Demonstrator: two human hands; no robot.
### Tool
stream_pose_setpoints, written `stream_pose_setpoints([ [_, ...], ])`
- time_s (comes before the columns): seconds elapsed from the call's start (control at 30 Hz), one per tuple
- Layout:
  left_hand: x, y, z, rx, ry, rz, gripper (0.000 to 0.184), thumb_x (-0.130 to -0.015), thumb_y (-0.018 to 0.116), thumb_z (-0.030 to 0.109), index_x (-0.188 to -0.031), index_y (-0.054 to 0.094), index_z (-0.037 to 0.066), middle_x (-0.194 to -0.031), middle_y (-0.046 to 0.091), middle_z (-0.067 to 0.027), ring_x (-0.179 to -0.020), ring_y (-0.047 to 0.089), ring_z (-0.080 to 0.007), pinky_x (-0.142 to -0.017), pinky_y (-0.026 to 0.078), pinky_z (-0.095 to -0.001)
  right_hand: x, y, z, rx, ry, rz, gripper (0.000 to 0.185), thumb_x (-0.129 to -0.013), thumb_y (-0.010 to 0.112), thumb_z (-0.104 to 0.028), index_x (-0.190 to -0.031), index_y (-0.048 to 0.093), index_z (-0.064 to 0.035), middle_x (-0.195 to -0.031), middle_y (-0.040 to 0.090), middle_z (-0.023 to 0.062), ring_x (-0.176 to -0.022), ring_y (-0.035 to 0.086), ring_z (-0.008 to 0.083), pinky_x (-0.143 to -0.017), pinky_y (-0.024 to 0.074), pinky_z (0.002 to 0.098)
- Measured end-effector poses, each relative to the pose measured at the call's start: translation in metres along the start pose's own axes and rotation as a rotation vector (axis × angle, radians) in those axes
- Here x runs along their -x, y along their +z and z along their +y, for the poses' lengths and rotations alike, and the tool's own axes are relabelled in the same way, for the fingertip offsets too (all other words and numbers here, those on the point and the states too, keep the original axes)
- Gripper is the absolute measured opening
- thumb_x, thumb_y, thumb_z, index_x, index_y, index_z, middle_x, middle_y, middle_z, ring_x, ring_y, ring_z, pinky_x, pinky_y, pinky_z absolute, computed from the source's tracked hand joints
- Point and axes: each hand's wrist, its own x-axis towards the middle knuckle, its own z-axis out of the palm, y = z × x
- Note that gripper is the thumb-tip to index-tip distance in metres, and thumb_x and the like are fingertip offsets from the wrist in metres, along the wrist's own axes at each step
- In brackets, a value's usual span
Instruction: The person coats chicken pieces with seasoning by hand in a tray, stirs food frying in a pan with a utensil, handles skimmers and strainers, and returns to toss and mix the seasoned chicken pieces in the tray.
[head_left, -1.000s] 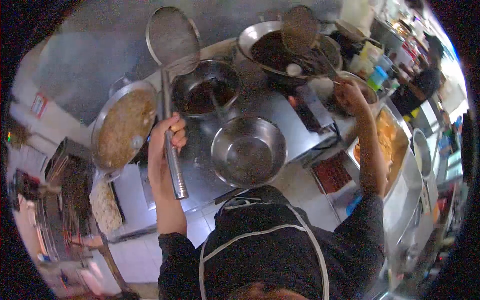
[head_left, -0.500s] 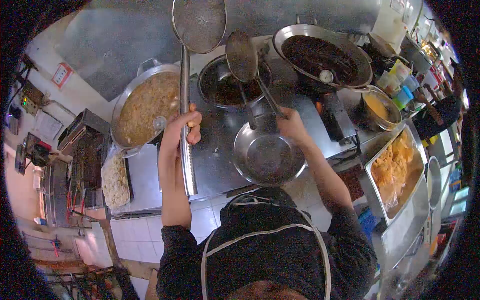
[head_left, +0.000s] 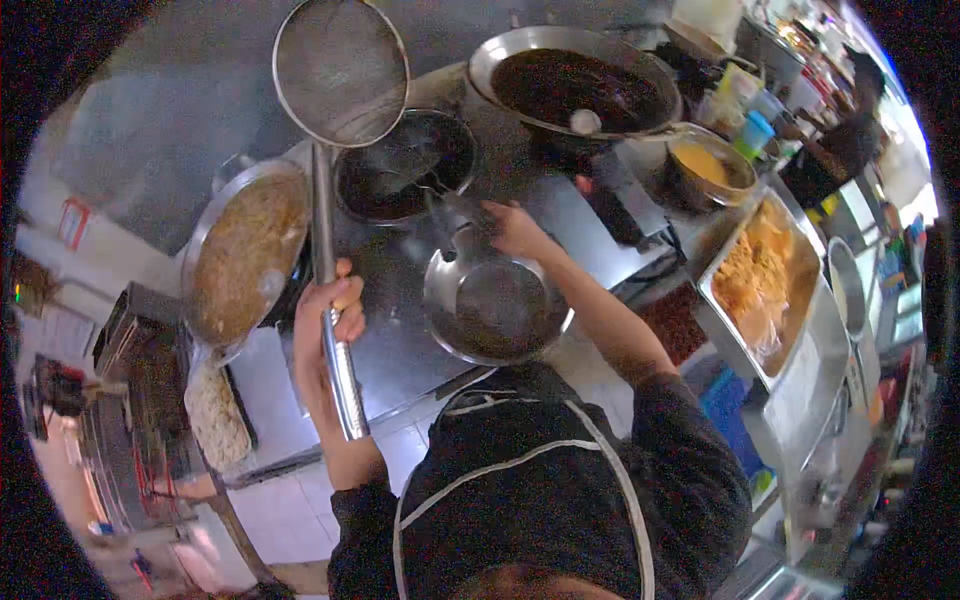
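Observation:
My left hand point(head_left: 330, 305) is wrapped round the long metal handle of a round fine-mesh skimmer point(head_left: 342, 72), raised upright on the left. A second skimmer point(head_left: 412, 160) is tipped over the pot of dark liquid point(head_left: 345, 195). Its handle, smeared by motion, runs to my right hand point(head_left: 520, 232). That hand looks closed on the handle's end, with one finger stretched out. Just below it a wide metal bowl point(head_left: 500, 345) rests on the steel counter. Another tool's dark handle end point(head_left: 450, 250) hangs beside the bowl's far rim.
At left stand a large pan of pale brown bubbling food point(head_left: 245, 250) and a tray of whitish food point(head_left: 218, 420). A wide wok of dark liquid point(head_left: 570, 85) is at the back. Right are a bowl of yellow liquid point(head_left: 700, 160), a tray of orange-brown food point(head_left: 755, 270) and another person point(head_left: 845, 150).
My view has turned, shifting the counter leftward. The right-hand skimmer has gone from upright and raised to low over the dark pot. The left-hand skimmer stays raised.

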Motion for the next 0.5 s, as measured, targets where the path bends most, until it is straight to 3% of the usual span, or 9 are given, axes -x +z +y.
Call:
stream_pose_setpoints([
  [0.07,-0.004,0.001,-0.005,0.054,-0.037,-0.058,0.017,-0.083,0.051,0.012,-0.097,0.043,0.008,-0.057,0.037,0.0012,-0.031,0.034,-0.0077,-0.031,0.033,-0.0241,0.008,-0.017,-0.022,-0.202,0.109,-0.073,0.062,-0.061,0.063,-0.013,-0.119,0.049,-0.0002,-0.095,0.059,0.0236,-0.08,0.058,0.0342,-0.083,0.0434,0.039],
  [0.2,-0.011,0.003,-0.013,0.131,-0.103,-0.127,0.018,-0.083,0.05,0.011,-0.098,0.04,0.008,-0.057,0.036,0.0011,-0.03,0.035,-0.0083,-0.03,0.034,-0.0236,0.019,-0.034,-0.042,-0.263,0.273,-0.128,0.061,-0.062,0.065,-0.016,-0.119,0.049,-0.0029,-0.091,0.058,0.0236,-0.08,0.058,0.0343,-0.084,0.0425,0.0391],
  [0.3,-0.01,0.001,-0.016,0.191,-0.108,-0.131,0.019,-0.083,0.05,0.009,-0.097,0.038,0.008,-0.056,0.037,0.0007,-0.029,0.036,-0.0085,-0.029,0.034,-0.0232,0.029,-0.026,-0.041,-0.113,0.31,-0.029,0.058,-0.063,0.066,-0.016,-0.118,0.051,-0.0047,-0.087,0.058,0.0208,-0.082,0.059,0.033,-0.084,0.0428,0.0377],
  [0.37,-0.008,-0.005,-0.021,0.146,-0.116,-0.188,0.023,-0.081,0.052,0.009,-0.097,0.036,0.008,-0.056,0.037,-0.0004,-0.029,0.037,-0.009,-0.029,0.034,-0.0236,0.04,-0.026,-0.044,-0.012,0.213,0.257,0.055,-0.064,0.066,-0.014,-0.116,0.052,-0.0051,-0.09,0.058,0.0189,-0.086,0.058,0.0333,-0.085,0.0428,0.0366],
  [0.4,-0.006,-0.009,-0.024,0.146,-0.114,-0.184,0.023,-0.081,0.052,0.009,-0.097,0.036,0.008,-0.056,0.037,-0.0004,-0.029,0.037,-0.009,-0.029,0.034,-0.0236,0.047,-0.031,-0.048,-0.014,0.211,0.254,0.055,-0.064,0.066,-0.014,-0.116,0.052,-0.0051,-0.09,0.058,0.0189,-0.086,0.058,0.0333,-0.085,0.0428,0.0366],
  [0.47,0.001,-0.016,-0.032,0.13,-0.104,-0.208,0.026,-0.079,0.055,0.011,-0.096,0.035,0.009,-0.054,0.037,-0.0014,-0.028,0.036,-0.0097,-0.028,0.033,-0.0239,0.07,-0.051,-0.064,-0.167,0.256,0.294,0.05,-0.068,0.066,-0.011,-0.116,0.052,-0.0039,-0.097,0.059,0.0173,-0.09,0.058,0.0299,-0.084,0.0434,0.0348],
  [0.5,0.004,-0.012,-0.031,0.107,-0.111,-0.183,0.028,-0.076,0.056,0.008,-0.094,0.036,0.009,-0.053,0.037,-0.0019,-0.028,0.036,-0.0102,-0.027,0.032,-0.0247,0.085,-0.053,-0.069,-0.341,0.377,0.254,0.047,-0.07,0.064,-0.008,-0.115,0.052,-0.0021,-0.099,0.059,0.0158,-0.09,0.058,0.0259,-0.083,0.0437,0.0329],
])
